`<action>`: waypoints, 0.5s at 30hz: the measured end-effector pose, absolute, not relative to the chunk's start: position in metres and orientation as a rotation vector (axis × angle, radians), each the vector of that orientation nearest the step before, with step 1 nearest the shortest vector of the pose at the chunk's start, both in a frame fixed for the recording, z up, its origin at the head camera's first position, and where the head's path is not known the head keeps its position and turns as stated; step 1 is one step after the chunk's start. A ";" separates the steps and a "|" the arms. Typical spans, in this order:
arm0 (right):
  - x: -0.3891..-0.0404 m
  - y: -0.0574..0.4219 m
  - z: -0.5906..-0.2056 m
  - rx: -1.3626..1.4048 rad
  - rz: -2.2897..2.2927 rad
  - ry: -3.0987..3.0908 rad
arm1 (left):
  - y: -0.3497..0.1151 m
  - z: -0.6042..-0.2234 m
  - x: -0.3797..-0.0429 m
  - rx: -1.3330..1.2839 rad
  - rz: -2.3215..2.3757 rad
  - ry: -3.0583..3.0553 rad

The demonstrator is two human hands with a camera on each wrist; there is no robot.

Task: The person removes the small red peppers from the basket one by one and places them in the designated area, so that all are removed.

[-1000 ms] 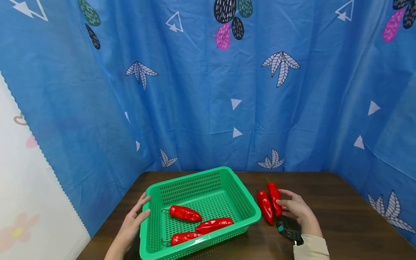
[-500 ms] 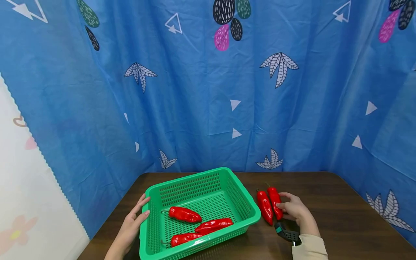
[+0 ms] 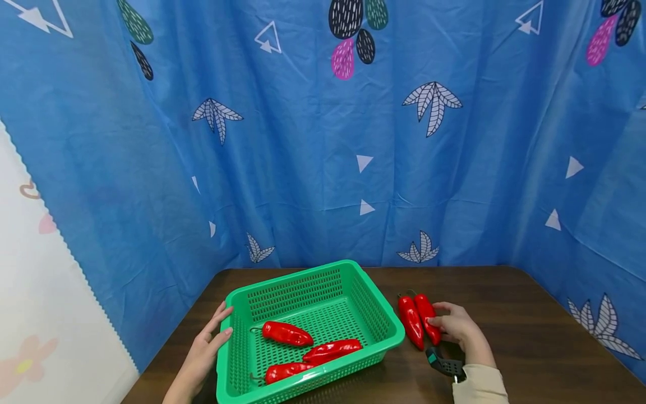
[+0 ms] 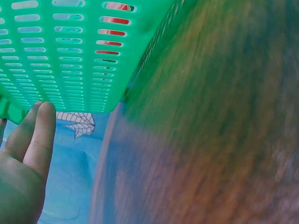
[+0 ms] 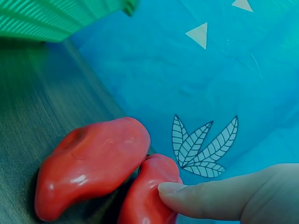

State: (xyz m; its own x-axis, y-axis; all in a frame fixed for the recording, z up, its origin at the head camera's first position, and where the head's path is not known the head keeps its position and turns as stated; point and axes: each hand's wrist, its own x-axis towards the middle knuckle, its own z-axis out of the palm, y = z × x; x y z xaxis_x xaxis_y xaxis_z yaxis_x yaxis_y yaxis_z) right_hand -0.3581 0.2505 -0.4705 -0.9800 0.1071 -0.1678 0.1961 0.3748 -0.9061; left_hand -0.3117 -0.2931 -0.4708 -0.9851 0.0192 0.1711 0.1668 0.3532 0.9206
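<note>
My right hand (image 3: 460, 328) pinches a glossy red pepper (image 3: 424, 310) with a thin stem on the table, thumb on its near side. A second red pepper (image 3: 411, 321) lies close on its left. In the right wrist view the thumb (image 5: 201, 198) presses against the held pepper (image 5: 147, 200), the other pepper (image 5: 93, 165) beside it. My left hand (image 3: 203, 345) rests at the left rim of a green perforated plastic basket (image 3: 298, 293), fingers extended. The left wrist view has straight fingers (image 4: 39, 140) at the basket's side wall (image 4: 70, 74).
Inside the basket lie three red peppers, one (image 3: 287, 333) near the left, another (image 3: 333, 350) at the front right, a third (image 3: 287, 370) at the front. The dark wooden table (image 3: 525, 331) backs onto a blue patterned curtain (image 3: 323, 140). A black device (image 3: 446, 363) sits on the right wrist.
My right hand has drawn the pinched pepper slightly toward me, its stem end now lower and nearer the other pepper. The left hand and basket have stayed put.
</note>
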 end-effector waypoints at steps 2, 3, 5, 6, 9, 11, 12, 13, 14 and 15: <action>-0.358 0.251 -0.471 0.281 -1.687 2.539 | -0.293 -0.471 -0.312 -0.176 -1.708 -2.475; -0.358 0.251 -0.471 0.280 -1.688 2.538 | -0.293 -0.471 -0.312 -0.180 -1.717 -2.469; -0.357 0.251 -0.472 0.269 -1.690 2.535 | -0.293 -0.471 -0.312 -0.189 -1.737 -2.452; -0.357 0.251 -0.472 0.265 -1.691 2.534 | -0.293 -0.471 -0.312 -0.196 -1.752 -2.440; -0.356 0.250 -0.471 0.266 -1.692 2.530 | -0.293 -0.471 -0.312 -0.195 -1.772 -2.427; -0.356 0.249 -0.471 0.266 -1.684 2.535 | -0.293 -0.471 -0.312 -0.199 -1.789 -2.420; -0.356 0.249 -0.471 0.266 -1.678 2.540 | -0.293 -0.471 -0.313 -0.202 -1.793 -2.419; -0.356 0.250 -0.471 0.262 -1.674 2.543 | -0.293 -0.471 -0.313 -0.206 -1.798 -2.417; -0.355 0.250 -0.470 0.264 -1.670 2.546 | -0.293 -0.471 -0.313 -0.209 -1.798 -2.417; -0.355 0.250 -0.470 0.262 -1.666 2.551 | -0.293 -0.471 -0.313 -0.212 -1.795 -2.418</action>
State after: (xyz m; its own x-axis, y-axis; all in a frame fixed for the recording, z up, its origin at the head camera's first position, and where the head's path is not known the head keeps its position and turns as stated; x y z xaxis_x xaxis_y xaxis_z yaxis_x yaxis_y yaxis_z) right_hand -0.3554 0.2499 -0.4695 -0.9818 0.0973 -0.1631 0.1884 0.3925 -0.9002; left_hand -0.3134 -0.2929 -0.4710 -0.9827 0.0393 0.1812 0.1848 0.2854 0.9404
